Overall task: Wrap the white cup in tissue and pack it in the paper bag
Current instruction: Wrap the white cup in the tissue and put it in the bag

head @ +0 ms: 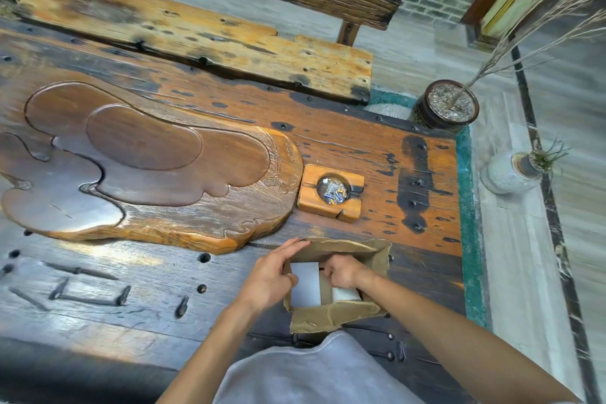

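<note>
My right hand [344,270] is down inside the open paper bag [331,316], which stands on the wooden surface [131,302] at its near right; the fingers curl downward, but what they pinch is hidden from me, so I cannot tell whether that grip is closed on anything; just near of the wrist a white roll [346,294] shows, which I take for the cup wrapped in tissue, lying on its side with its long axis running left to right; a flat white sheet [305,282] stands in the left half of the bag; my left hand [270,275] holds the bag's left rim, fingers stretched along the far edge and thumb hooked inside, keeping the mouth wide; the right hand is plainly the nearer one to the bundle; beyond the bag sits a wooden ashtray [331,193].
</note>
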Available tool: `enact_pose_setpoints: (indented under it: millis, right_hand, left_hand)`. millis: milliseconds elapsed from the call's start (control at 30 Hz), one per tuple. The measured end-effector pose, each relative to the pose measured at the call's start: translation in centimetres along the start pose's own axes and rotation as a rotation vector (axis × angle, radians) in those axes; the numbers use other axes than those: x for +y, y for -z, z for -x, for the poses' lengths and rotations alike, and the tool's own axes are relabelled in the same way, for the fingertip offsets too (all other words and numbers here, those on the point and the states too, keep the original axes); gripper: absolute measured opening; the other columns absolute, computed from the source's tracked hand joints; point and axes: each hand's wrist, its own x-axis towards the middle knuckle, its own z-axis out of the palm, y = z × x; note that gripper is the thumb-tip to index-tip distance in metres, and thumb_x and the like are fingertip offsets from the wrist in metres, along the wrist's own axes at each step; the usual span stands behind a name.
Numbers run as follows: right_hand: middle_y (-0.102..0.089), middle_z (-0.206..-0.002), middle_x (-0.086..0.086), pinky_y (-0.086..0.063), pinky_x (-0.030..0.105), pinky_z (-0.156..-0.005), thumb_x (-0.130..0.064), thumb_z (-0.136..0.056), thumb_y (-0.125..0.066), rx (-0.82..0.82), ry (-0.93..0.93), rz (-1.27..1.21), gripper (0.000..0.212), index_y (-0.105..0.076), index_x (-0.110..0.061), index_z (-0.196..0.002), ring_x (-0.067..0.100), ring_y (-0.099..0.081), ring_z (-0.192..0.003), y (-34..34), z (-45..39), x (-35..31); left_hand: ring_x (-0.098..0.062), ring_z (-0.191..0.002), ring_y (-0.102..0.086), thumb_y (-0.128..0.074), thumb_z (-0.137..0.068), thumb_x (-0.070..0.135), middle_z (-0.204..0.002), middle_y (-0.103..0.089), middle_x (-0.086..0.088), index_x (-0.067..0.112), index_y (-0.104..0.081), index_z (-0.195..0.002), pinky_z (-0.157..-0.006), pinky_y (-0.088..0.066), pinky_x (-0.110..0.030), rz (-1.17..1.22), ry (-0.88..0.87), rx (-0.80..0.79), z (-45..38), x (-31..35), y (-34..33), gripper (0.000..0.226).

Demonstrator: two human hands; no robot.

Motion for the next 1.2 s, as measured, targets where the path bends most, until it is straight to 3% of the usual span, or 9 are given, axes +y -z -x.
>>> enact_pose_setpoints:
  millis: [67,200,400,533,733,900,1000,1100,1200]
  right_hand:
    - [-0.051,-0.136,0.015,-0.045,0.031,-0.100,0.000,-0.090,-0.054,0.065,0.014,0.151,0.039,-0.057,-0.006,-0.128,0.030,-0.055,-0.121,-0.4,0.4,0.9]
    - [-0.038,-0.147,0.022,-0.037,0.038,-0.114,0.004,-0.086,-0.062,0.087,0.034,0.419,0.066,-0.036,-0.002,-0.147,0.037,-0.042,-0.135,-1.7,0.1,2.1]
    - [-0.042,-0.146,0.026,-0.039,0.042,-0.112,-0.001,-0.090,-0.061,-0.012,0.043,0.572,0.064,-0.032,0.004,-0.147,0.037,-0.046,-0.132,-2.1,-1.2,2.4]
    - [-0.030,-0.153,0.028,-0.036,0.047,-0.114,-0.001,-0.089,-0.063,0.015,0.038,0.562,0.074,-0.024,0.007,-0.151,0.042,-0.037,-0.138,-2.7,-1.8,1.8]
    - [-0.001,-0.164,0.023,-0.031,0.038,-0.118,-0.018,-0.092,-0.052,-0.034,-0.018,0.333,0.082,-0.003,0.001,-0.156,0.034,-0.021,-0.150,-2.7,-1.4,1.5]
    - [-0.046,-0.147,0.016,-0.041,0.030,-0.102,-0.008,-0.096,-0.039,0.016,-0.080,0.124,0.044,-0.045,-0.004,-0.139,0.029,-0.048,-0.133,-0.8,-0.8,2.3]
    - [-0.050,-0.145,0.015,-0.043,0.030,-0.101,-0.009,-0.097,-0.041,0.036,-0.104,0.084,0.042,-0.047,-0.004,-0.138,0.029,-0.050,-0.132,0.1,-0.8,2.5]
    - [-0.053,-0.142,0.016,-0.046,0.030,-0.096,-0.010,-0.097,-0.043,0.041,-0.134,0.058,0.039,-0.049,-0.003,-0.136,0.029,-0.053,-0.128,0.6,-0.7,2.7]
    - [-0.055,-0.140,0.015,-0.052,0.033,-0.081,-0.009,-0.097,-0.044,0.021,-0.155,0.035,0.039,-0.050,-0.003,-0.135,0.029,-0.058,-0.124,0.8,-0.7,2.5]
  left_hand:
    - [-0.021,-0.123,-0.055,-0.051,-0.080,-0.011,-0.156,-0.034,0.016,0.041,-0.050,-0.137,-0.085,-0.045,-0.019,0.025,0.004,-0.005,0.1,0.0,0.0,0.077]
    - [0.002,-0.097,-0.049,-0.051,-0.078,-0.011,-0.156,-0.034,0.016,0.042,-0.051,-0.136,-0.075,-0.041,-0.004,0.035,0.001,-0.014,-0.1,-0.1,-0.1,0.079]
    - [-0.003,-0.092,-0.044,-0.050,-0.076,-0.010,-0.156,-0.032,0.019,0.044,-0.051,-0.135,-0.090,-0.053,-0.026,0.049,0.002,-0.013,-0.3,-0.6,-0.5,0.080]
    - [0.010,-0.083,-0.043,-0.051,-0.078,-0.010,-0.156,-0.031,0.021,0.046,-0.049,-0.136,-0.079,-0.046,-0.004,0.053,0.010,-0.022,-0.3,-0.6,-0.5,0.081]
    - [0.006,-0.126,-0.036,-0.050,-0.079,-0.012,-0.155,-0.033,0.018,0.042,-0.050,-0.137,-0.088,-0.034,-0.001,0.027,-0.002,-0.022,-0.3,-0.5,-0.1,0.079]
    - [0.003,-0.128,-0.037,-0.050,-0.080,-0.010,-0.154,-0.034,0.019,0.042,-0.051,-0.136,-0.107,-0.040,-0.026,0.040,0.008,0.002,-0.4,-0.2,0.1,0.076]
    - [-0.001,-0.134,-0.038,-0.051,-0.078,-0.011,-0.155,-0.036,0.016,0.040,-0.053,-0.134,-0.106,-0.036,-0.016,0.034,0.013,-0.005,-0.6,-0.1,0.0,0.076]
    - [0.002,-0.137,-0.032,-0.050,-0.076,-0.013,-0.153,-0.038,0.013,0.035,-0.054,-0.135,-0.087,-0.025,0.010,0.010,0.003,-0.010,-0.8,0.2,-0.3,0.077]
    - [0.002,-0.139,-0.029,-0.049,-0.077,-0.013,-0.154,-0.036,0.014,0.035,-0.053,-0.136,-0.090,-0.024,0.006,0.030,0.004,-0.015,-0.8,0.5,-0.4,0.076]
